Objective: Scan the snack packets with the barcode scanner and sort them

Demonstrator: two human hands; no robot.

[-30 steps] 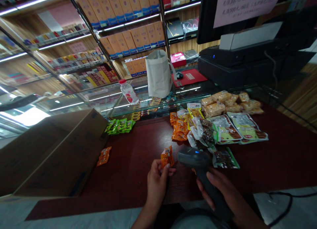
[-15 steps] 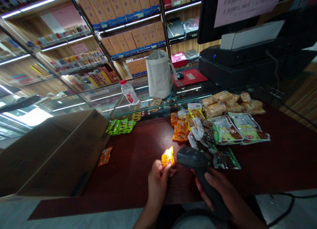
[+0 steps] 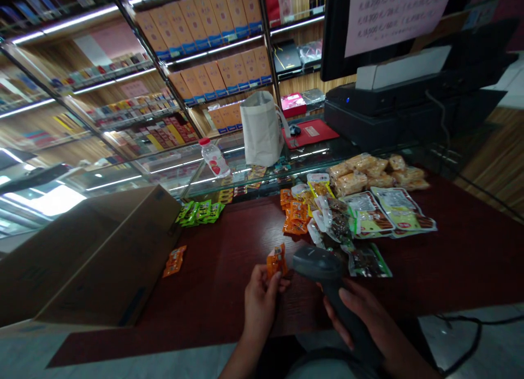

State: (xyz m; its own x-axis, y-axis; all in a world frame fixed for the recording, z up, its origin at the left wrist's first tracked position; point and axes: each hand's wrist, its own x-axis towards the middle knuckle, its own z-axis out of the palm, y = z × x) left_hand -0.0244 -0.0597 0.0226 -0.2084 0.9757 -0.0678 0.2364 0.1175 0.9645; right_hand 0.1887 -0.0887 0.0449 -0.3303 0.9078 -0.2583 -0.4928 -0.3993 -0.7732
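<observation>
Between the thumb and fingers of my left hand [image 3: 262, 297] is a small orange snack packet [image 3: 277, 260], held upright above the table. My right hand [image 3: 364, 313] is wrapped round the handle of a dark barcode scanner [image 3: 319, 264]. The scanner's head points left at the packet, a short gap away. Behind them lies a pile of similar orange packets [image 3: 295, 212], beside several clear-and-yellow snack bags [image 3: 321, 188]. A dark-filled bag with a green edge [image 3: 370, 260] rests just beyond the scanner. Another orange packet [image 3: 174, 261] lies alone to the left.
An open cardboard box [image 3: 98, 253] stands at the left of the dark red table [image 3: 221, 270]. Green packets [image 3: 200, 212] lie beside it. Wrapped rolls [image 3: 356, 182] and flat snack bags [image 3: 403, 209] are at right. A bottle [image 3: 214, 158] and white bag [image 3: 262, 130] stand on the glass counter.
The bright scanner light on the orange packet has gone out. Both hands keep nearly the same position, while the view has shifted slightly.
</observation>
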